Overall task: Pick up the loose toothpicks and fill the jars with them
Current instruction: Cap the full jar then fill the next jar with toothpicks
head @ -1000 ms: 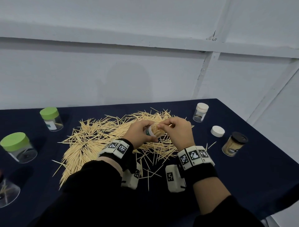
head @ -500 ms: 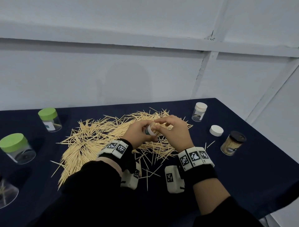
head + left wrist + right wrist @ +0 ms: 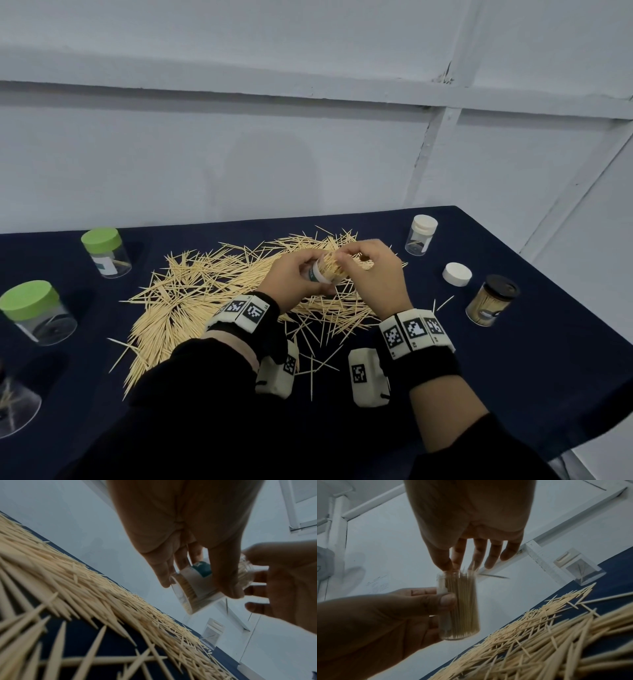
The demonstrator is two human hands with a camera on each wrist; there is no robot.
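- Nearest: stray thin pale wooden toothpicks (image 3: 310, 346) lay singly on the dark blue tablecloth (image 3: 513, 370), just in front of the wrists.
- Mid, above the heap: left hand (image 3: 291, 274) was curled round a small clear plastic jar (image 3: 323, 272), thumb across its side, mouth tipped toward the right hand. Judged: held off the table so the mouth was easy to reach.
- Jar looked packed nearly full in the right wrist view (image 3: 462, 605); tips stood out past the rim.
- Right hand (image 3: 371, 270) sat at the jar mouth, thumb and forefinger narrowed at the tips, other fingers (image 3: 493, 555) loosely spread. Judged: seating the last few picks.
- Below and beyond: big loose heap of toothpicks (image 3: 191, 294) stayed on the cloth, so much of the task remained.
- Left side: two green-lidded clear jars (image 3: 37, 311), nearly empty.
- Right side: black-lidded full jar (image 3: 491, 301), loose white round cap (image 3: 457, 274) beside it, probably the held jar's lid.
- Farthest right: white-capped clear jar (image 3: 421, 234), almost empty.
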